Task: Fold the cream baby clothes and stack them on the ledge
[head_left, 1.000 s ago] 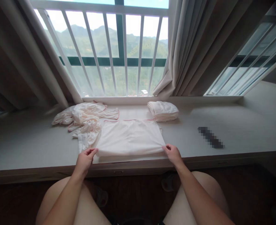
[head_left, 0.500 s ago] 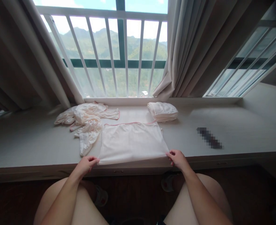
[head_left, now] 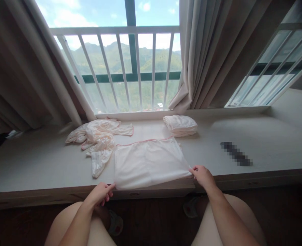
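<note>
A white cloth (head_left: 151, 162) with a pink trimmed far edge lies spread out in front of me, its near edge reaching over the edge of the ledge. My left hand (head_left: 101, 193) is at its near left corner, with thumb and index finger at the fabric and the other fingers curled. Between the thumb and fingers of my right hand (head_left: 203, 176) is the near right corner, pulled out to the side. Left of the cloth lies a crumpled heap of white fabric (head_left: 99, 138) with pink edging. A folded stack of white cloths (head_left: 180, 125) sits behind its right side.
The pale ledge (head_left: 33, 160) runs under a window with a white railing (head_left: 138, 30). Curtains (head_left: 204, 58) hang at both sides. A blurred-out dark object (head_left: 236, 153) lies to the right. My knees are below the ledge's front edge.
The view has tilted up and shifted slightly. Both hands remain at the cloth's near corners, and the right corner looks tugged a little more to the right. The left fingers have straightened somewhat.
</note>
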### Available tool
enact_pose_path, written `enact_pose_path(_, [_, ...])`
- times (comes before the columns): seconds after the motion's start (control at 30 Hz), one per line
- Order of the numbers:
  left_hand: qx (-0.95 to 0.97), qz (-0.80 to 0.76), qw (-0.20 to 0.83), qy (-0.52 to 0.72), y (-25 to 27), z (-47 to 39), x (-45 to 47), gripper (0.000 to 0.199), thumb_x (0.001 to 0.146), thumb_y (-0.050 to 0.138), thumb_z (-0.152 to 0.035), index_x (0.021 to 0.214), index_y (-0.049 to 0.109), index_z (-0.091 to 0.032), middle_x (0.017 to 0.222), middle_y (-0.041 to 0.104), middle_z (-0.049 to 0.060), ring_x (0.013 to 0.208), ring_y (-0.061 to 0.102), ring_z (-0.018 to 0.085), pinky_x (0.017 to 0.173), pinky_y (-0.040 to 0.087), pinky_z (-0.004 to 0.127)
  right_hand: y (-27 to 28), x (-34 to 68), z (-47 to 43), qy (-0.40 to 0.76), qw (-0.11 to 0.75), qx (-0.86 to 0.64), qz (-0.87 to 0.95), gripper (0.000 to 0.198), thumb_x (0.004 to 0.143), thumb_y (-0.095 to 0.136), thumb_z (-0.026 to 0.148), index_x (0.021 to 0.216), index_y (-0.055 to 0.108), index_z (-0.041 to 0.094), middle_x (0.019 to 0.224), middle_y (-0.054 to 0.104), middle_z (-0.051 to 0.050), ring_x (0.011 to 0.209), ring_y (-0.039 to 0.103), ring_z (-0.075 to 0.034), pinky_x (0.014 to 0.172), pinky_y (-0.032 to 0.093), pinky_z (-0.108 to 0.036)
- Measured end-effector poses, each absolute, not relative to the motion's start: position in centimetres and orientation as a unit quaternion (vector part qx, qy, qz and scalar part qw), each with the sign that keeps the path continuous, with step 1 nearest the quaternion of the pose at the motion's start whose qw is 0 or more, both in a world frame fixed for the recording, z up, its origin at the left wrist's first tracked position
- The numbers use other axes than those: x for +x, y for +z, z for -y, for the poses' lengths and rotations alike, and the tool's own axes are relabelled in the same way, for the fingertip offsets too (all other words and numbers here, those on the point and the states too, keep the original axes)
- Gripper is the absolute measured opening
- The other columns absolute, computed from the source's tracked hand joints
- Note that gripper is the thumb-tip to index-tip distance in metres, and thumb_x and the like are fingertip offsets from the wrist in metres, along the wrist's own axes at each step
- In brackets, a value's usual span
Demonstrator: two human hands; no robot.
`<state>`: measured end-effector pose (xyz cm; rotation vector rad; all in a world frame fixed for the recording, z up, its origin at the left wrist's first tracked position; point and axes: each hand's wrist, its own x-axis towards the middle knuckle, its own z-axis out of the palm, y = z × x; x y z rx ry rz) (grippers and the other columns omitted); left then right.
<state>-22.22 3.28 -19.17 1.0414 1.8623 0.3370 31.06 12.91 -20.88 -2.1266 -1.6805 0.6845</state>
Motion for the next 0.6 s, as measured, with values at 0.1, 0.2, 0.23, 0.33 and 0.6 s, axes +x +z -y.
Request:
enact_pose_path(0.1, [0.415,-0.744,0.499,0.159,-19.3,-3.4,-20.8,0.087,0.057,0.048,-0.101,0.064,0.059,-0.016,0.054,0.058,0.007,0.031,0.040,0.012,0.036,0.019,0.025,-19.9,30.8,-13.1,0.169,0.152,-0.776,0.588,0.025,0.087,0.061,0.045,0.086,0.070,0.021,0.075,0.068,-0.007,0.067,0.060,-0.020,0.059,0.035,-0.027])
enact_pose_path(0.2, [0.371,-0.704,0.572,0.199,-19.2,-3.5,-19.3,0.085,0.064,0.040,-0.101,0.061,0.053,-0.017,0.056,0.055,0.005,0.036,0.036,0.009,0.039,0.015,0.023,-18.3,28.7,-13.2,0.095,0.185,-0.765,0.609,0.026,0.089,0.060,0.032,0.112,0.068,0.022,0.101,0.069,-0.010,0.081,0.063,-0.022,0.064,0.040,-0.029])
enact_pose_path(0.23, [0.364,-0.694,0.584,0.211,-19.2,-3.4,-19.0,0.081,0.065,0.044,-0.099,0.061,0.050,-0.018,0.053,0.051,0.001,0.037,0.032,0.008,0.040,0.013,0.023,-17.8,27.6,-13.0,0.076,0.213,-0.742,0.631,0.031,0.089,0.059,0.028,0.119,0.065,0.023,0.110,0.067,-0.010,0.089,0.064,-0.023,0.069,0.044,-0.029])
enact_pose_path(0.33, [0.375,-0.667,0.603,0.225,-18.8,-3.2,-18.7,0.069,0.065,0.067,-0.086,0.064,0.043,-0.021,0.048,0.032,-0.008,0.041,0.021,0.006,0.043,0.008,0.023,-16.7,22.8,-11.7,0.073,0.291,-0.605,0.737,0.039,0.089,0.059,0.024,0.129,0.061,0.022,0.128,0.062,-0.011,0.118,0.059,-0.027,0.098,0.048,-0.037])
enact_pose_path(0.6, [0.368,-0.614,0.608,0.343,-17.0,-1.3,-14.3,0.064,0.066,0.077,-0.072,0.056,0.040,-0.021,0.047,0.029,-0.007,0.041,0.020,0.004,0.043,0.010,0.023,-18.6,8.4,-4.8,0.180,0.217,-0.329,0.901,0.105,0.077,0.080,0.045,0.162,0.024,0.021,0.166,0.028,-0.014,0.153,0.025,-0.035,0.124,0.019,-0.056])
